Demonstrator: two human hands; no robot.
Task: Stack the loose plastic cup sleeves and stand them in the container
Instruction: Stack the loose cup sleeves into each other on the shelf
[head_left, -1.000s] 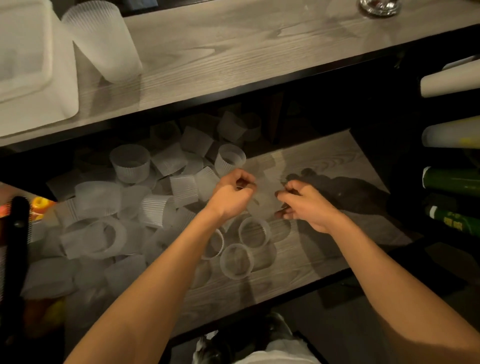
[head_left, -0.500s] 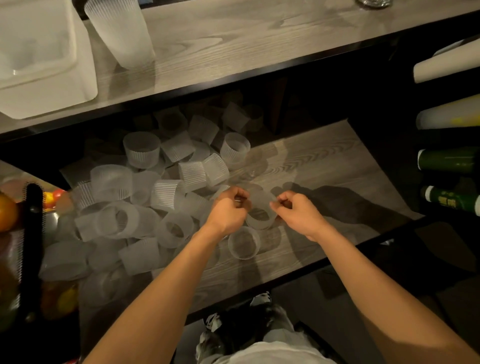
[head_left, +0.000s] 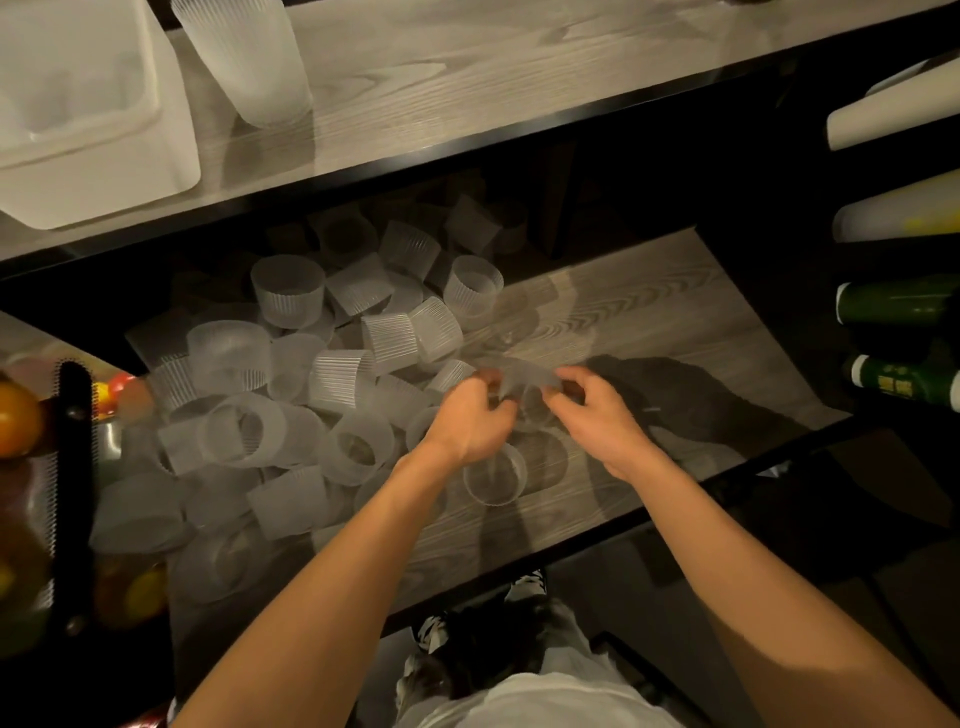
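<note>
Head view: your left hand (head_left: 472, 423) and right hand (head_left: 597, 415) both pinch one flattened sleeve (head_left: 519, 373) in curled fingers (head_left: 574, 376) over the shelf (head_left: 649, 312), just right of the pile (head_left: 311, 389), while the container (head_left: 104, 182) sits on the worktop (head_left: 519, 67) beside a stack (head_left: 249, 57).

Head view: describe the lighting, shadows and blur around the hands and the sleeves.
In the head view the upper shelf and white container are bright, almost washed out; the lower shelf is dim, its back lost in darkness; the left hand and right hand throw a dark shadow to their right; also in the head view, the sleeve they pinch is smeared by motion blur.
</note>
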